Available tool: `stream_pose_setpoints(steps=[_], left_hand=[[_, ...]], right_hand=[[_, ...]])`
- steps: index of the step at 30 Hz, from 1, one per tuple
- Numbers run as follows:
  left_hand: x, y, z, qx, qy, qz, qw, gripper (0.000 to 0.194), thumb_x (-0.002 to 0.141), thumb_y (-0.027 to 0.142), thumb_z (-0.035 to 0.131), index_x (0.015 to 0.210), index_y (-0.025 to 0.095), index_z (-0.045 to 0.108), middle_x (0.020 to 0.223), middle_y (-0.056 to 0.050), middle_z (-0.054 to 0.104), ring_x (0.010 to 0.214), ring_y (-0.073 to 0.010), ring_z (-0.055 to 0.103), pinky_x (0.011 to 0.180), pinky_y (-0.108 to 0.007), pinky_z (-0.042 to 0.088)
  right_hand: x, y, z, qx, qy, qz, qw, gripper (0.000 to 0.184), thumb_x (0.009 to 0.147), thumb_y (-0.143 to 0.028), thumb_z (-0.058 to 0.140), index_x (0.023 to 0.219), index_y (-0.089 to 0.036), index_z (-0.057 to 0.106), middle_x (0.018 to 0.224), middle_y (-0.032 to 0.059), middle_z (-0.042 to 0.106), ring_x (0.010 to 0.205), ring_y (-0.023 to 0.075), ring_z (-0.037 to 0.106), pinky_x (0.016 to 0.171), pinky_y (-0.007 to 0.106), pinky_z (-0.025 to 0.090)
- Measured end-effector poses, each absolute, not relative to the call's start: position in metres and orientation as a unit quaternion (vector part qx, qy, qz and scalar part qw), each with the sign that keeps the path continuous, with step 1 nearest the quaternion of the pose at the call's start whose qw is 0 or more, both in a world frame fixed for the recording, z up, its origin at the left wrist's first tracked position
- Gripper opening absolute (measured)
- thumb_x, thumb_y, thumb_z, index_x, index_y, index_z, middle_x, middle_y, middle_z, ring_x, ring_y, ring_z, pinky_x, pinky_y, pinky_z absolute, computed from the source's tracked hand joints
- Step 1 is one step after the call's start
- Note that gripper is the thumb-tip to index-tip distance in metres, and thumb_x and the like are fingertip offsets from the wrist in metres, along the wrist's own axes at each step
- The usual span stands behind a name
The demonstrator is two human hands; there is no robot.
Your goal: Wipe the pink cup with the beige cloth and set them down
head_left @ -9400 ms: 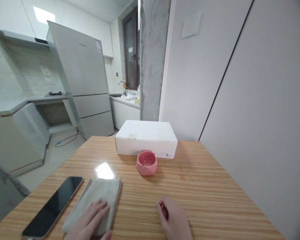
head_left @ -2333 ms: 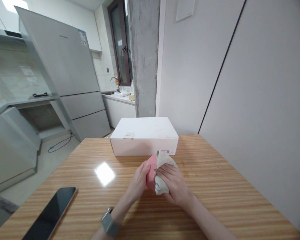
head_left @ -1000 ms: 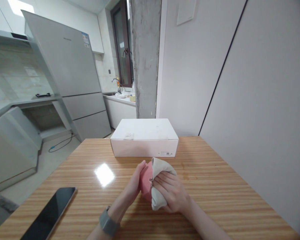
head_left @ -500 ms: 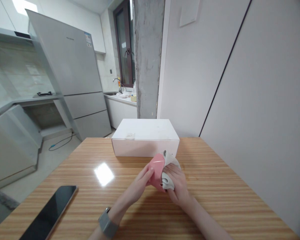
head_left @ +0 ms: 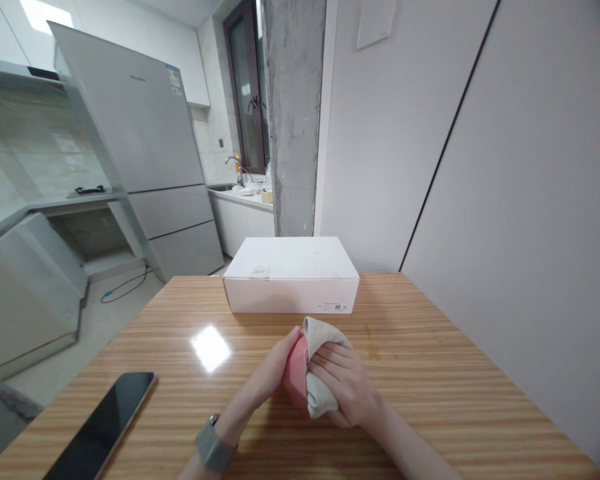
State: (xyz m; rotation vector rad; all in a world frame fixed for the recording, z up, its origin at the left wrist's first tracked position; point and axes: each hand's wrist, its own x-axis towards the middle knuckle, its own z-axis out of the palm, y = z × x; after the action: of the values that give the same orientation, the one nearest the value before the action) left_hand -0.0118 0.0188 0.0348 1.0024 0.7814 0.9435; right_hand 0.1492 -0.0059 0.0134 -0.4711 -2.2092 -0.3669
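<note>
A pink object with a smooth surface (head_left: 295, 373), perhaps a bowl or box, is held above the wooden table. My left hand (head_left: 276, 360) grips it from the left, with the fingers partly hidden behind it. Against its right side, my right hand (head_left: 343, 380) presses a light grey cloth (head_left: 325, 331), the fingers lying over the folds. Much of the pink object is covered by the cloth and that hand, so its exact kind cannot be made out.
Behind the hands stands a white box (head_left: 291, 293) on the wooden table (head_left: 430, 387). A dark smartphone (head_left: 103, 427) lies at the left front. Beyond the table are a fridge (head_left: 125, 120), a grey pillar (head_left: 296, 120) and a white wall (head_left: 530, 200).
Both hands have come lower and slightly left with the pink object. It has turned, and the cloth now covers more of its right side. The print on the white box is now uncovered.
</note>
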Motion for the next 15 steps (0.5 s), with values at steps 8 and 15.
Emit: stream_pose_setpoints(steps=[8,15], left_hand=[[-0.009,0.016,0.030,0.525,0.359,0.475,0.609,0.043,0.082,0.048,0.054,0.106,0.016,0.069,0.119,-0.007,0.067,0.119,-0.0270,0.053,0.109,-0.040,0.029],[0.000,0.021,0.002,0.449,0.262,0.478,0.708,0.048,0.076,0.044,0.061,0.116,0.017,0.062,0.117,-0.009,0.066,0.107,-0.0276,0.058,0.091,-0.040,0.045]], right_hand=[[0.161,-0.001,0.014,-0.248,-0.864,-0.099,0.426,0.040,0.091,-0.036,0.033,0.113,-0.013,0.056,0.103,0.0156,0.069,0.099,0.0277,0.064,0.089,0.045,0.048],[0.161,-0.001,0.012,-0.303,-0.822,-0.079,0.475,0.031,0.085,-0.027,0.036,0.102,-0.016,0.059,0.090,0.0127,0.068,0.083,0.0262,0.064,0.076,0.044,0.049]])
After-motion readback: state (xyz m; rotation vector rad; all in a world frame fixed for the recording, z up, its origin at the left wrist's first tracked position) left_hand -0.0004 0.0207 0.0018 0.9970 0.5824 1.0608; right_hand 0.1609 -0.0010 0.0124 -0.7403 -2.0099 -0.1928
